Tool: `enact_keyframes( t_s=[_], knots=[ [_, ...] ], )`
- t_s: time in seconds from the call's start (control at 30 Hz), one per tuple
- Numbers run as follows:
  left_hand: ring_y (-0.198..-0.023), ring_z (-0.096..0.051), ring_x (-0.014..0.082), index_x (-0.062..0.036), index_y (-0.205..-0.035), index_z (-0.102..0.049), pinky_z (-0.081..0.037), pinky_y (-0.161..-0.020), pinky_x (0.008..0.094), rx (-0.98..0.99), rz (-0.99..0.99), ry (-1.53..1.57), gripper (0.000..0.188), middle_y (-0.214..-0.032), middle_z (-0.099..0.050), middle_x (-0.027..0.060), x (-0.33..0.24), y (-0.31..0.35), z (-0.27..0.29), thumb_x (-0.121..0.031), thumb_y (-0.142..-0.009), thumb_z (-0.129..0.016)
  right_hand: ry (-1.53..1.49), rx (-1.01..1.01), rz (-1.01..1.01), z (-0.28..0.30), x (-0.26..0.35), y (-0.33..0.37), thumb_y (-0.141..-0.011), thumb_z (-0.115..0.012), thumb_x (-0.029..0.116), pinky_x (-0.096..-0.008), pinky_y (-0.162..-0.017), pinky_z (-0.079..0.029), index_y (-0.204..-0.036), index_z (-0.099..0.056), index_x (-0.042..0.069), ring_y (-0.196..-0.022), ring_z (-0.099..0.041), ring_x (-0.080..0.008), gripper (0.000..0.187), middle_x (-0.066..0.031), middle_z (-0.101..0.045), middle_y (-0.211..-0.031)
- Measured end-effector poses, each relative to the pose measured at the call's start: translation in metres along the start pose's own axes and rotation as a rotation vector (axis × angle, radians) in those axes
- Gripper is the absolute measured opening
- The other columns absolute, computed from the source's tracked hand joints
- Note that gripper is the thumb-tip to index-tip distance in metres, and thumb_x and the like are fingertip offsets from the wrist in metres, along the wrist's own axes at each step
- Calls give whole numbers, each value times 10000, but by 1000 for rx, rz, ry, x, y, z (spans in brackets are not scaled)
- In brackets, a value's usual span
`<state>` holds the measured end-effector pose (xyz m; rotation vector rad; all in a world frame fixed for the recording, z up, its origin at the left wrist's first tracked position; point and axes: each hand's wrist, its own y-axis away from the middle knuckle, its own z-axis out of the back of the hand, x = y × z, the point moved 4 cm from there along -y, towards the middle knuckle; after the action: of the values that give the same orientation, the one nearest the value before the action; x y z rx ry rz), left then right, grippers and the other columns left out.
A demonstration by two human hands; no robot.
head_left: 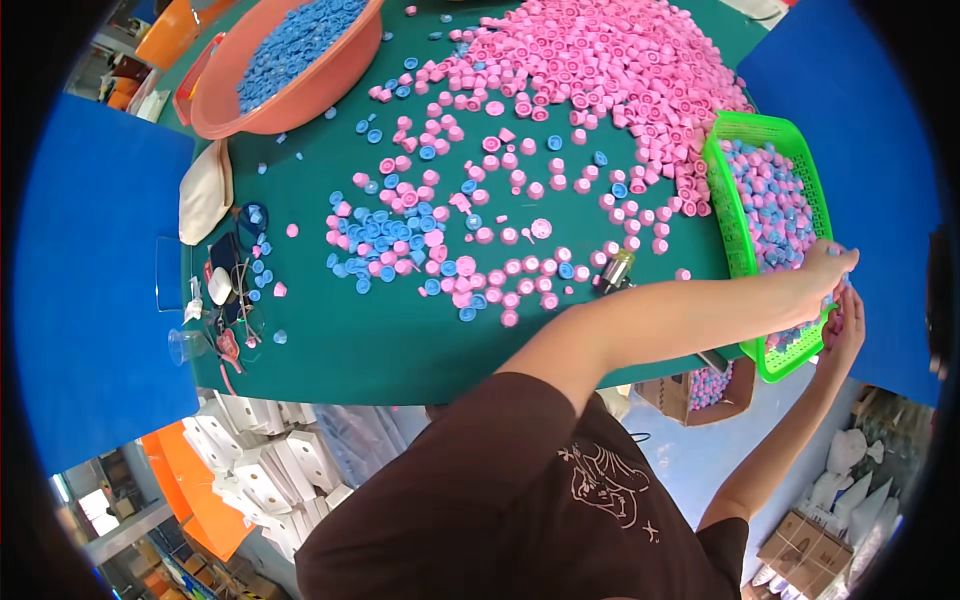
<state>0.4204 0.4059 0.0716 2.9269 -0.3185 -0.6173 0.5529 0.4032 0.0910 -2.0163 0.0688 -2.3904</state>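
A green plastic basket (723, 195) holds small pink and blue cap-like pieces (768, 205). It stands at the table's right edge, its near end jutting past the edge. My left arm reaches across the table, and my left hand (828, 268) is at the basket's right rim, fingers bent downward and partly hidden. Just below it, my right hand (849, 322) is curled at the same rim, with pink pieces against its palm. The two hands nearly touch. A metal tool with a clear yellowish part (617, 270) lies behind my left forearm.
On the green table (350, 350) are a large pink heap (610, 60), scattered pink caps and blue discs (385, 232). An orange basin (285, 118) of blue pieces stands far left, near a cloth (206, 195) and glasses (240, 285). Below the right edge sits a cardboard box (672, 395).
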Motion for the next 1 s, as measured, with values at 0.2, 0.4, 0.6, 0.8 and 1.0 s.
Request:
enact_keyframes(
  t_s=[0.2,0.4,0.6,0.8,1.0],
  knots=[
    [-1175,-452,293,-72,-1322,-408,-357,-965,496,-50,178,-186,617,-1191,-545,143,-3,22,8,-512,-916,-554,99,131,67,-1,-47,-35,-950,-605,228,-264,-845,-457,-1313,-506,14,-1038,-571,-143,432,-102,-572,-1217],
    [-928,-639,154,-23,-975,-708,-494,-845,291,166,-415,-785,224,-1016,-679,74,-143,156,56,-186,-822,-711,793,267,504,-47,-61,-34,-933,-597,390,-397,-1128,-254,-1400,-471,82,-1351,-378,-327,573,-183,-429,-1437],
    [-776,-630,118,-14,-919,-691,-493,-665,255,-1113,-702,-1532,139,-889,-689,63,-306,398,195,-138,-856,-694,979,143,422,28,-85,-72,-977,-494,420,-381,-1137,-237,-1403,-457,48,-1364,-360,-300,567,-188,-429,-1444],
    [-778,-615,103,-7,-988,-676,-501,-726,256,-1314,-420,-1803,264,-851,-679,57,-321,487,294,-212,-836,-741,792,199,313,-50,-88,-85,-989,-455,422,-357,-1133,-240,-1392,-466,41,-1358,-353,-301,555,-175,-412,-1449],
    [-739,-618,107,3,-1002,-671,-507,-688,251,-1301,-412,-1732,292,-837,-677,59,-317,461,298,-206,-818,-759,833,216,522,-108,-88,-123,-934,-525,473,-404,-1124,-263,-1361,-514,67,-1364,-347,-340,590,-219,-373,-1470]
  ],
)
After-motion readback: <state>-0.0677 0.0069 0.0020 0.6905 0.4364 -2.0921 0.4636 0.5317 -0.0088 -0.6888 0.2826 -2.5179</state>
